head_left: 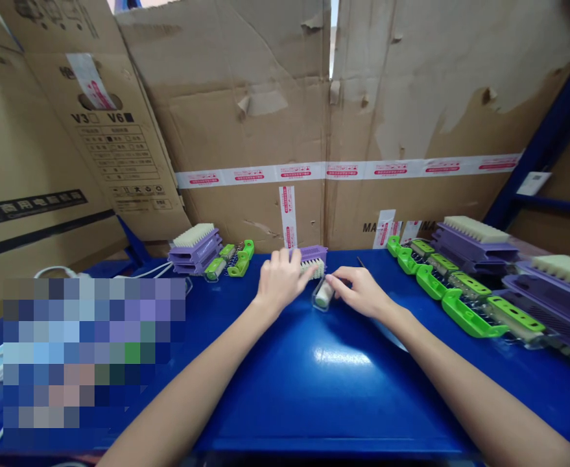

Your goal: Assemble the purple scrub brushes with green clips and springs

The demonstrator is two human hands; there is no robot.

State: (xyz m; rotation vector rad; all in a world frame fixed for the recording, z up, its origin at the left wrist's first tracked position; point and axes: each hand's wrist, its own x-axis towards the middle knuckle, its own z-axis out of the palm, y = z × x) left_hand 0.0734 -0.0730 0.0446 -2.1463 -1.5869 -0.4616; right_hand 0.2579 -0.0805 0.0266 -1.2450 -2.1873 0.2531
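My left hand (283, 275) is closed round the left end of a purple bristle block (312, 254), thumb across its front near the pale bristles. The block lies by the cardboard at the back of the blue table, and my fingers hide part of it. Just to the right, my right hand (362, 292) pinches the upper end of a small cream roller-like piece (324, 295) between thumb and fingers. A clear or wire frame surrounds this piece, its lower end near the tabletop. The two hands are close together but apart.
Purple bristle blocks (194, 250) stand at left beside green clips (243, 258). More purple blocks (474, 243) and a row of green holders (469, 314) line the right. Cardboard (255, 130) walls the back of the blue table (333, 402). A blurred patch covers the left.
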